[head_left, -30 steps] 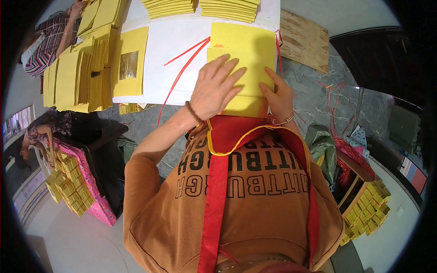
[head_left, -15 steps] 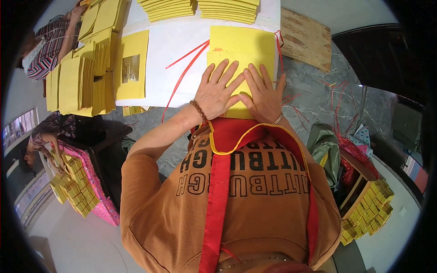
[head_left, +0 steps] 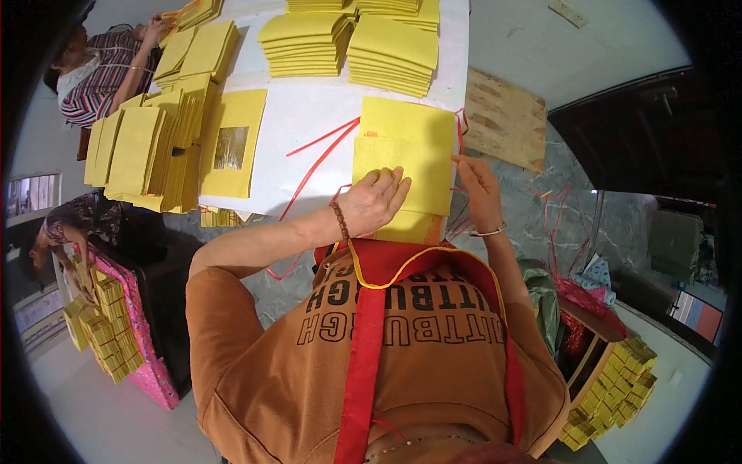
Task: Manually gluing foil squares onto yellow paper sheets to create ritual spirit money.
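Observation:
A stack of yellow paper sheets [head_left: 406,166] lies at the near right edge of the white table, its layers offset. My left hand [head_left: 376,203] rests on the stack's near left part, palm down, fingers together and slightly bent, holding nothing. My right hand [head_left: 481,189] is beside the stack's right edge, its fingers drawn together at a thin red string [head_left: 462,131]; the fingertips partly hide what they grip. Another red string [head_left: 328,160] lies on the table left of the stack. Part of the stack's near end is beneath my left hand.
Taller piles of yellow paper [head_left: 394,54] stand at the table's far side, more piles [head_left: 139,155] at the left. A flat yellow packet [head_left: 232,143] lies beside those. Two people work on the left, one at a pink-edged table [head_left: 147,332]. A wooden board [head_left: 506,120] is beyond the right edge.
My right hand has lifted off the paper and moved right to the red string. My left hand has drawn its spread fingers together and shifted nearer. The view has tilted, showing more of the far piles.

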A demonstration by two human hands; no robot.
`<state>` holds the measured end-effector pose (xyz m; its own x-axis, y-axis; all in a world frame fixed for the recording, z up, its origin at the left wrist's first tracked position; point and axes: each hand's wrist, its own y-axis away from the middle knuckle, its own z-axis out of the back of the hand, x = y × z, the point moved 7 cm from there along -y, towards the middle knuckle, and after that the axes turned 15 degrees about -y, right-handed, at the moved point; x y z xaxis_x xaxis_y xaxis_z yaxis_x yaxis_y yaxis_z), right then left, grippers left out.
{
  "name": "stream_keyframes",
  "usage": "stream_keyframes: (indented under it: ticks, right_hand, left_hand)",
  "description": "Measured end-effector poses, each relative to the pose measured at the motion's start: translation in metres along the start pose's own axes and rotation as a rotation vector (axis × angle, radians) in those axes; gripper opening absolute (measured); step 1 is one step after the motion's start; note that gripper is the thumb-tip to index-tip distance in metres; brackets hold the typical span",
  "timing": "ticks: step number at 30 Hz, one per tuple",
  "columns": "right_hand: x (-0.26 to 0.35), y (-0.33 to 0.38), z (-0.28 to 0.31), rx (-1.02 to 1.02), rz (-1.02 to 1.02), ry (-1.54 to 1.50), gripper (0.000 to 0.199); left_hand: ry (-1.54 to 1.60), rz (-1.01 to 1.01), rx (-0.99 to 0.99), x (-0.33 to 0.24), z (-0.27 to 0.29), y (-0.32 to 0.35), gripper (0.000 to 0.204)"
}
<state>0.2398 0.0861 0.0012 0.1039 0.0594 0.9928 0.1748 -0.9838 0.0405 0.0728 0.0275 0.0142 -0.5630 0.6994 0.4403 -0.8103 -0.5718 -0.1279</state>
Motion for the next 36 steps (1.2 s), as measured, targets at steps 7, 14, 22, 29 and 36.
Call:
stream_keyframes:
  ticks: [7, 14, 22, 29, 36]
  right_hand:
    - [0.008, 0.009, -0.015, 0.133, -0.518, -0.067, 0.041]
    - [0.039, -0.078, -0.019, 0.141, -0.190, -0.333, 0.041]
    - [0.024, -0.197, -0.034, 0.062, -0.144, -0.375, 0.044]
    - [-0.062, -0.249, -0.015, 0.006, -0.286, -0.149, 0.047]
    - [-0.060, -0.252, -0.017, 0.025, -0.256, -0.014, 0.045]
  left_hand:
    - [0.442, 0.263, -0.091, 0.051, 0.009, -0.006, 0.056]
    - [0.089, 0.245, -0.348, 0.119, 0.045, -0.038, 0.042]
    - [-0.303, 0.375, -0.429, 0.209, -0.052, -0.091, 0.042]
    - [-0.032, 0.418, 0.019, 0.214, -0.156, -0.105, 0.042]
    - [0.001, 0.405, 0.145, 0.210, -0.162, -0.096, 0.051]
